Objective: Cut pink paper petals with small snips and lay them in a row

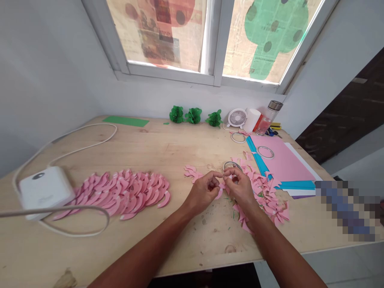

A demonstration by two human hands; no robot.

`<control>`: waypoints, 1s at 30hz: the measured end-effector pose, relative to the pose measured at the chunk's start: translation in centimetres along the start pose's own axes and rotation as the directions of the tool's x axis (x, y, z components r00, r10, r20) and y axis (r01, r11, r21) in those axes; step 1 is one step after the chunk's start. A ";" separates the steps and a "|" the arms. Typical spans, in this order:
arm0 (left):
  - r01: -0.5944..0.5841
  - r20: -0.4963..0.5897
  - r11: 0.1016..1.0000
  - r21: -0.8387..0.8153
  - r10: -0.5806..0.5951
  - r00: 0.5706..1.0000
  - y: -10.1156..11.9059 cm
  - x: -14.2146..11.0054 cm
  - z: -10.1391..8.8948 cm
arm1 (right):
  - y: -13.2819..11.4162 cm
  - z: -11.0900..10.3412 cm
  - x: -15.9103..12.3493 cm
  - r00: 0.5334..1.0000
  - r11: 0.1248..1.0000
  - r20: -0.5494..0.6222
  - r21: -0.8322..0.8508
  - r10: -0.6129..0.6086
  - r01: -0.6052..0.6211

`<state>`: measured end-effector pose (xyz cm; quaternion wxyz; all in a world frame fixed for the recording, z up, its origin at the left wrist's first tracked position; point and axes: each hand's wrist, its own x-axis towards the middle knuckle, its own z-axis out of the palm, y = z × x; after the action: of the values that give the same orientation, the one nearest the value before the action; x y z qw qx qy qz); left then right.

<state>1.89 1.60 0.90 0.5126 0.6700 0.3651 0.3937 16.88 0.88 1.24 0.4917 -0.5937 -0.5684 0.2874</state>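
My left hand and my right hand meet over the table, fingertips pinched close together. Whatever is between the fingertips is too small to make out. Just below them shows a pink curved paper piece; I cannot tell if it is held or lying on the table. A roll of tape lies right behind my right hand. Around and under my right forearm spread pink paper scraps. To the left of my left hand, curved pink paper strips lie overlapped in a broad pile.
A white box with a looping cable sits at left. Green paper, three green paper ornaments, a small fan and a glass bottle line the back. Pink sheets with a tape ring lie at right.
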 end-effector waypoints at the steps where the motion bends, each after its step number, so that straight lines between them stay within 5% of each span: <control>1: -0.002 0.000 1.000 0.000 0.002 1.000 0.0 0.0 0.0 | 0.0 0.0 0.0 1.000 1.000 0.003 -0.006 -0.010 0.010; 7: -0.039 -0.020 0.998 0.048 0.040 0.999 -0.2 0.0 0.0 | 0.1 0.0 0.0 1.000 1.000 0.031 -0.011 -0.002 0.002; 19: -0.052 -0.071 0.993 0.103 0.060 0.996 0.1 0.0 -0.1 | 0.1 -0.1 -0.4 0.963 0.950 0.024 -0.162 -0.267 0.268; 26: -0.029 -0.094 0.999 0.046 0.033 0.995 -0.2 0.1 -0.3 | -0.8 0.0 -0.9 0.941 0.929 0.012 -0.151 -0.339 0.337; 30: 0.012 -0.190 0.993 -0.115 -0.034 0.981 -0.1 0.5 -0.8 | -1.0 0.1 -1.0 0.960 0.958 -0.019 -0.078 -0.279 0.277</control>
<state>1.41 2.34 1.03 0.5167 0.5945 0.3975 0.4708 16.24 -0.17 1.96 0.5130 -0.5301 -0.6492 0.1853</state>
